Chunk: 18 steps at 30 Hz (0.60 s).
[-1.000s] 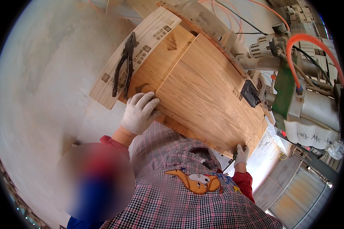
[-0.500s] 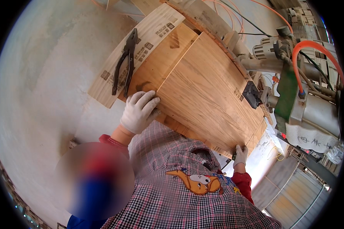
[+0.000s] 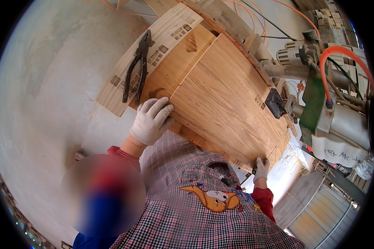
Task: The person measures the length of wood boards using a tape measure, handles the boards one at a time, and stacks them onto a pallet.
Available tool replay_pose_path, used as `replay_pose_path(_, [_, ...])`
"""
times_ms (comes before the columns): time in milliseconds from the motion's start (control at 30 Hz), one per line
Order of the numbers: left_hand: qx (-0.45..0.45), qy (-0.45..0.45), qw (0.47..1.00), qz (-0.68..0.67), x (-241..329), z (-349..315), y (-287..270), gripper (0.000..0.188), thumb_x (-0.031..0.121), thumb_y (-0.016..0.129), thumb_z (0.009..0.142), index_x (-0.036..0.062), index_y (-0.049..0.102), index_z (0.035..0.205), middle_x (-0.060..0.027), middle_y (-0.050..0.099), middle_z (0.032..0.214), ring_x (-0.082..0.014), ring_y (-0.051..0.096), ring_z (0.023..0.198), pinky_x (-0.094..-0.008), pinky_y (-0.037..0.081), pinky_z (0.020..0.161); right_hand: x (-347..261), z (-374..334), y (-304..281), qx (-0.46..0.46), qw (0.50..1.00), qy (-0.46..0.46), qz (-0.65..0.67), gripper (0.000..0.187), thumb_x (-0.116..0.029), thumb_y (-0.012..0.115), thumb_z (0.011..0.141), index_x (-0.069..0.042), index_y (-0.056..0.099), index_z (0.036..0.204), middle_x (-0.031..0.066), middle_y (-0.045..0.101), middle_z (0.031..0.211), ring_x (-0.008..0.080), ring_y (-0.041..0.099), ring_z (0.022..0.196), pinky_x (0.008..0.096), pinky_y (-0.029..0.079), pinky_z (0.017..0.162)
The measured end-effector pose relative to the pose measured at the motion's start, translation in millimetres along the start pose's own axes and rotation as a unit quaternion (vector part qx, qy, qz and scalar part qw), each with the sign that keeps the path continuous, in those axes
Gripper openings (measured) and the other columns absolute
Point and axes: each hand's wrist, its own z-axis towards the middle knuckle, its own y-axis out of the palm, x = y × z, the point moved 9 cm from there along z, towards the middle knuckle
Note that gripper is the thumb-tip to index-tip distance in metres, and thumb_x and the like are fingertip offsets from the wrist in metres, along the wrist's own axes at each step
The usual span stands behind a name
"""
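A wide wooden board (image 3: 224,87) with bold grain lies on a wooden worktop (image 3: 164,79). My left hand (image 3: 150,120), in a pale glove, is closed on the board's near left corner, its fingers curled over the edge. At the near right corner my right hand (image 3: 262,168), gloved too, grips the board's edge with the thumb on top; its other fingers are mostly hidden. A small dark piece (image 3: 254,170) shows beside that thumb, too small to name. Black-handled pliers (image 3: 138,68) lie beyond my left hand on a pale printed strip of wood (image 3: 116,89).
A black clamp block (image 3: 274,103) on a machine rod meets the board's right side. Behind it stands a machine with a green plate (image 3: 311,99), a metal cylinder (image 3: 348,120) and an orange hose (image 3: 348,50). A wooden rail (image 3: 237,45) runs along the far edge.
The view has shifted very slightly. Both hands, the board and the pliers stay in the same places.
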Motion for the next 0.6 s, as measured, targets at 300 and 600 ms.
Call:
replay_pose_path(300, [0.004,0.0,1.0,-0.002,0.6,1.1,-1.6,0.047,0.019,0.074,0.064,0.0067,0.06,0.107,-0.0108,0.056,0.117,-0.0324,0.053,0.102,-0.0426,0.043,0.086,3.4,3.9,-1.4,0.01,1.0,-0.005,-0.023,0.053,-0.022,0.065,0.084,0.0,0.042,0.125,0.0057,0.053,0.096,0.0119,0.049,0.072,0.0255,0.042,0.058])
replay_pose_path(600, [0.045,-0.022,0.998,-0.029,-4.2,-1.4,-4.6,0.053,0.015,0.077,0.06,0.0051,0.055,0.106,-0.0138,0.055,0.118,-0.0354,0.052,0.105,-0.044,0.043,0.089,-17.3,-13.3,6.0,0.001,0.999,0.023,-0.038,0.048,-0.024,0.065,0.083,-0.001,0.044,0.121,0.0045,0.051,0.094,0.0124,0.05,0.071,0.0258,0.043,0.056])
